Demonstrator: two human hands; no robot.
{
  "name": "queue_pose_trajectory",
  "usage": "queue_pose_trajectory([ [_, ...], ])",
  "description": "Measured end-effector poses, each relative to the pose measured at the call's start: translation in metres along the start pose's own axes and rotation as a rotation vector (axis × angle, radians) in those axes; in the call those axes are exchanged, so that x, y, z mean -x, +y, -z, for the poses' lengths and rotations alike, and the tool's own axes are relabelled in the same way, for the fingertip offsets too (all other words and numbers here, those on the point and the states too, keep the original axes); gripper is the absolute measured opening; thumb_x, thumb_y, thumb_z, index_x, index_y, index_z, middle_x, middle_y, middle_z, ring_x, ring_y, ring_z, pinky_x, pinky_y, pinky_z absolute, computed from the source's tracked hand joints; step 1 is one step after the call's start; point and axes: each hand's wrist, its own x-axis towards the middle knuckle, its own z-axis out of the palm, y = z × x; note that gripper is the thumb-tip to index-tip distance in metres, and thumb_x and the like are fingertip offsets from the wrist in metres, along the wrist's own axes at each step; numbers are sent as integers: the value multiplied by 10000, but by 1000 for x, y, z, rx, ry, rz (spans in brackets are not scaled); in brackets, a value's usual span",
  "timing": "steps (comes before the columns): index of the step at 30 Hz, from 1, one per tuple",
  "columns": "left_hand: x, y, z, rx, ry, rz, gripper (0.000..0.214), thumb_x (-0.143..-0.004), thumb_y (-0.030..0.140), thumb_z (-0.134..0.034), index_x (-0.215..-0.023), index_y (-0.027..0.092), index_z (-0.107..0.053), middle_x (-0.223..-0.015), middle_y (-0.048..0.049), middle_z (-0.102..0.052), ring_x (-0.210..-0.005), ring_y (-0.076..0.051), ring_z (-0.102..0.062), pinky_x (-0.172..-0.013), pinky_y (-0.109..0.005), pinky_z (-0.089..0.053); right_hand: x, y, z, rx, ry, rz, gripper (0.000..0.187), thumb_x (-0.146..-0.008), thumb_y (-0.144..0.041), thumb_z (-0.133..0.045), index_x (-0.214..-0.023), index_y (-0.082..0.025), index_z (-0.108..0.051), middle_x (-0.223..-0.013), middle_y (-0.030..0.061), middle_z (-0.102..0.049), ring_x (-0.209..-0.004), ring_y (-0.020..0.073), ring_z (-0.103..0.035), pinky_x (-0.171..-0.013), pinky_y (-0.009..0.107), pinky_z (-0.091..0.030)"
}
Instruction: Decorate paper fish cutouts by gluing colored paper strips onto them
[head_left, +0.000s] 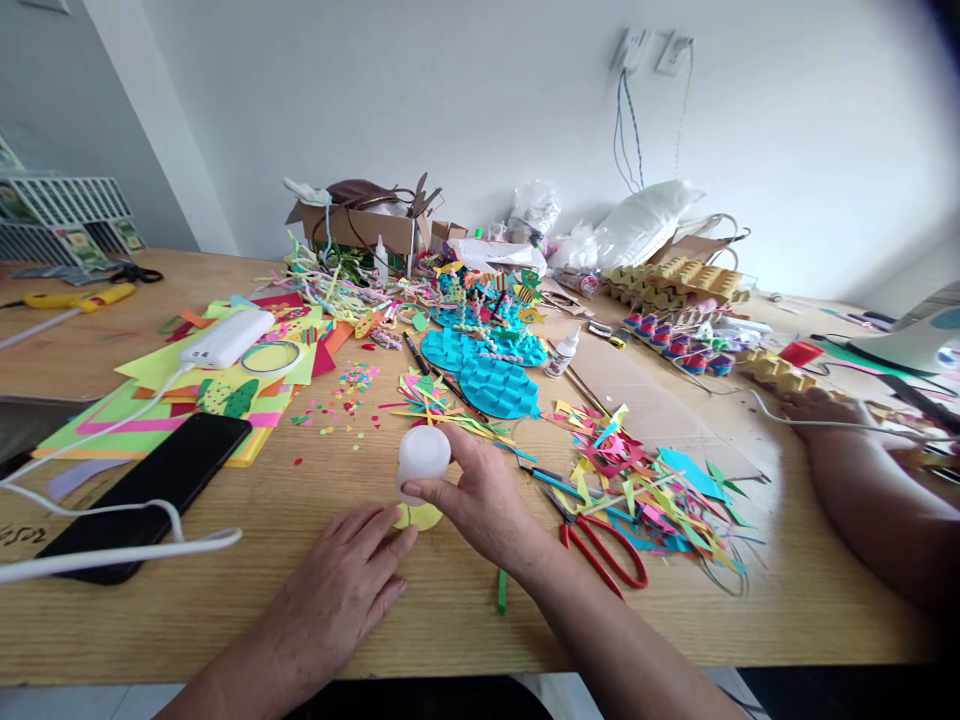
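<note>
My right hand (480,490) is closed round a white glue bottle (424,455), its round base turned up toward me and its tip hidden underneath. Directly below the bottle lies a small yellow-green paper piece (424,517) on the table. My left hand (337,570) lies flat with fingers stretched out, its fingertips at the paper's left edge. To the right of my right hand are red-handled scissors (604,550) and a blue pen-like tool (551,475). A short green strip (502,592) lies beneath my right wrist.
Blue egg-carton shapes (499,385) with paper fish stand behind my hands. Paper scraps (660,500) spread to the right, near another person's arm (862,480). On the left are a black phone (150,495), a white power bank (229,338) with cable, and coloured paper sheets (172,425).
</note>
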Motion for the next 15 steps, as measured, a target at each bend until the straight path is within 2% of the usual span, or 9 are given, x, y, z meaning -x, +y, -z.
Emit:
queue_pose_trajectory([
  [6, -1, 0, 0, -4, 8, -2, 284, -823, 172, -479, -1095, 175, -562, -1044, -81, -616, -983, -248, -552, -830, -402, -476, 4, -2, 2, 39, -10, 28, 257, -694, -347, -715, -721, -187, -516, -656, -41, -522, -600, 115, -468, -535, 205, -308],
  [15, -2, 2, 3, -24, 113, 19, 253, -840, 168, -413, -1046, 146, -559, -997, -84, -644, -931, -218, -584, -840, -355, -474, 12, -5, 7, 45, -19, 52, 244, -778, -409, -603, -786, -176, -534, -704, -11, -560, -635, 128, -494, -561, 220, -326],
])
